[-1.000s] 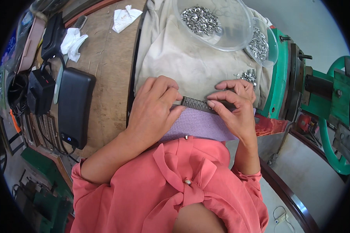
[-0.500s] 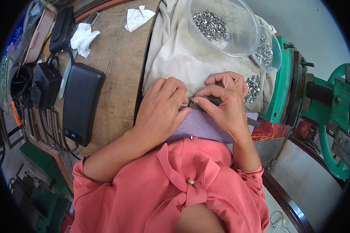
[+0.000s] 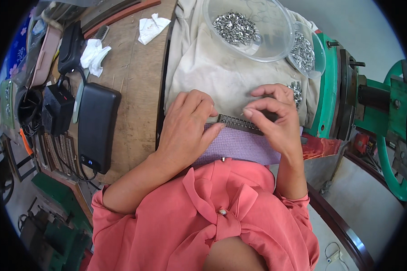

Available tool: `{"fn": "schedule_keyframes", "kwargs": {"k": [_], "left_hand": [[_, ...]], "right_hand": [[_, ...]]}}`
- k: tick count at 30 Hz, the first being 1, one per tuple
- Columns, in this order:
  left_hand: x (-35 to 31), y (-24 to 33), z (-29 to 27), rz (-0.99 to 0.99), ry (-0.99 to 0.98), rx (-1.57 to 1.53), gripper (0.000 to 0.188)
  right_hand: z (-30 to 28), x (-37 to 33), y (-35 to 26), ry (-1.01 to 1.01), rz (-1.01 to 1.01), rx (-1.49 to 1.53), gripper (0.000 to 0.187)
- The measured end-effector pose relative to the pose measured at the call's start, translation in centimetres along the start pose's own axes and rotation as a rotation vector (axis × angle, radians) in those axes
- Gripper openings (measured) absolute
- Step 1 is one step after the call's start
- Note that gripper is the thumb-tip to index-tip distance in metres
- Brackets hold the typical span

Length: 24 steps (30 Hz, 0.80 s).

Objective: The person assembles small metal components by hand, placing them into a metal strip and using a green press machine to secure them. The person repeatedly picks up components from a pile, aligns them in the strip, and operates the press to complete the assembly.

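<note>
A dark metal bar with a row of slots lies along the far edge of a purple textured mat. My left hand grips the bar's left end between thumb and fingers. Just above the bar's middle, my right hand has thumb and forefinger brought together; a tiny bit shows at their tips, too small to name. The bar's right end is hidden behind that hand. Beyond it, on the beige cloth, sits a small heap of shiny metal pieces, partly covered by my fingers.
At the back stand a large clear plastic tub and a smaller clear bowl, both with small metal pieces. Green machinery borders the right side. On the wooden board to the left lie a black power bank, cables and crumpled tissues.
My right hand has drawn back to the right from the bar's left end, uncovering the row of slots. My left hand stays at the bar's end. The whole view has shifted slightly.
</note>
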<state>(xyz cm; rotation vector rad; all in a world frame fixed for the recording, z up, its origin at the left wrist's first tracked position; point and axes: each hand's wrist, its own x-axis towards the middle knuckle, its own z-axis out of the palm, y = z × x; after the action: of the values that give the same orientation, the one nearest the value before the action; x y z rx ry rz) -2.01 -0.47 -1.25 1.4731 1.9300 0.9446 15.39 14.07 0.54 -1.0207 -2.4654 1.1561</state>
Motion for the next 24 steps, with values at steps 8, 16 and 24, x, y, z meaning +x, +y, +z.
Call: {"fn": "schedule_keyframes", "kwargs": {"k": [8, 16, 24], "left_hand": [[0.5, 0.4, 1.0, 0.01, 0.052, 0.115, 0.026], [0.5, 0.2, 1.0, 0.037, 0.049, 0.142, 0.027], [0.4, -0.1, 0.6, 0.036, 0.01, 0.117, 0.036]], "right_hand": [[-1.9, -3.4, 1.9, 0.075, 0.094, -0.07, 0.011], [-1.5, -3.6, 1.8, 0.08, 0.042, -0.15, 0.011], [-0.9, -3.4, 1.5, 0.082, -0.011, -0.215, 0.011]]}}
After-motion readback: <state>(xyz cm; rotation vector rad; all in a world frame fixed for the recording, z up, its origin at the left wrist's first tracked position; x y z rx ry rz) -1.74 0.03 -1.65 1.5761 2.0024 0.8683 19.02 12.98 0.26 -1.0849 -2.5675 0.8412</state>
